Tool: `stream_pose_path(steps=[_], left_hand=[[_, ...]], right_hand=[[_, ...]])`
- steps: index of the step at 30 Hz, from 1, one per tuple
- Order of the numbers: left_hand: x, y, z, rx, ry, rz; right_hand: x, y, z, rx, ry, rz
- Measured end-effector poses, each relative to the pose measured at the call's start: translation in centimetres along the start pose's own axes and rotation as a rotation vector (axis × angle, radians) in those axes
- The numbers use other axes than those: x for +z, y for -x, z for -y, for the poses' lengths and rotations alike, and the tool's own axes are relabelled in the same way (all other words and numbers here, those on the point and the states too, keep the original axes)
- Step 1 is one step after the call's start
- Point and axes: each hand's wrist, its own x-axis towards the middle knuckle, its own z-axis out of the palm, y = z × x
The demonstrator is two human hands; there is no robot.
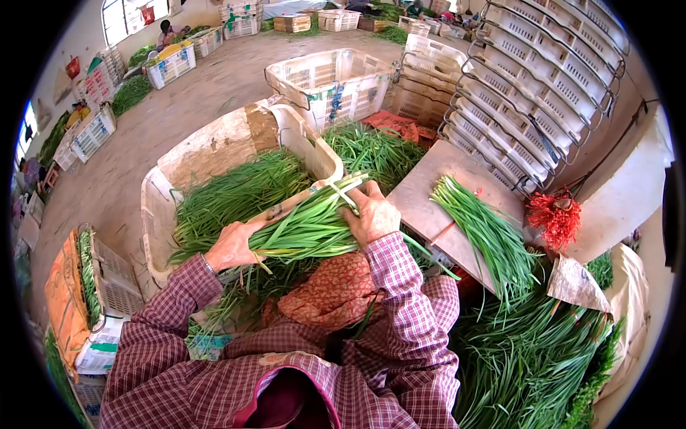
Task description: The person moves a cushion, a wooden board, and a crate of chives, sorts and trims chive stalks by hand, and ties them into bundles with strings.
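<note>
A bunch of garlic chives (pixel 309 234) lies across my lap's front, held between both hands. My left hand (pixel 233 247) is closed round its leafy left part. Near the pale stem ends, my right hand (pixel 376 216) grips the same bunch with bent fingers; a few loose stalks hang below it. Just beyond the bunch stands a white plastic crate (pixel 148 214) with more chives (pixel 239 191) inside. To the right, another bunch (pixel 487 232) rests on a flat board (pixel 436 204), its leaves hanging over the edge.
Red ties (pixel 554 219) hang at the right beside tall stacked crates (pixel 532 93). A large heap of chives (pixel 518 365) lies at lower right. Further out are a white crate (pixel 325 75), an orange-covered crate (pixel 118 286) and a distant person (pixel 168 34).
</note>
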Motion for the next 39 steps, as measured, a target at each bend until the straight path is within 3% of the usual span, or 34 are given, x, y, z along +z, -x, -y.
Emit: stream_pose_path(steps=[5, 7, 9, 14, 15, 23, 24, 29, 30, 31, 33, 35, 37, 39], left_hand=[[-0.3, -0.4, -0.7, -0.048, -0.025, 0.061], [-0.8, -0.6, -1.8, -0.104, -0.019, 0.102], [0.9, -0.2, 0.7, -0.037, -0.033, -0.010], [0.7, 0.0, -1.5, -0.023, 0.028, 0.061], [0.0, -0.4, -3.2, 0.062, 0.275, 0.109], [2.2, -0.5, -4.3, -0.015, 0.414, 0.179], [2.1, -0.5, -4.7, -0.031, 0.444, 0.179], [0.9, -0.2, -6.0, -0.053, 0.486, 0.175], [1.3, -0.2, -4.8, -0.032, 0.517, 0.188], [1.1, 0.0, -3.9, -0.014, 0.464, 0.182], [0.9, 1.0, -2.6, -0.069, 0.540, 0.122], [-1.2, 1.7, -4.6, -0.138, 0.751, 0.131], [-3.9, 2.1, -7.5, -0.371, 0.855, 0.220], [-1.5, 3.0, -2.3, -0.466, 0.923, 0.084]], right_hand=[[-1.0, 0.3, -0.6, 0.015, -0.004, 0.065], [-0.8, 0.4, -1.3, -0.076, -0.059, 0.004], [-0.8, 0.5, -1.9, -0.092, -0.021, 0.035], [0.2, 1.1, -3.1, -0.123, 0.039, 0.004], [0.7, 1.3, -3.4, -0.136, 0.015, -0.029], [1.0, 2.4, -3.9, -0.016, 0.019, 0.014], [1.3, 2.4, -3.8, -0.045, 0.047, -0.092], [0.3, 2.2, -4.0, -0.023, 0.147, -0.193], [-0.8, 1.9, -4.3, 0.046, 0.169, -0.107], [-0.1, 1.8, -5.9, 0.029, 0.207, -0.266], [-1.9, 1.9, -8.2, 0.006, 0.205, -0.418], [-3.9, 2.9, -10.9, 0.142, 0.247, -0.417], [-5.3, 3.6, -12.2, 0.259, 0.254, -0.357], [-6.2, 4.2, -10.3, 0.307, 0.222, -0.299]])
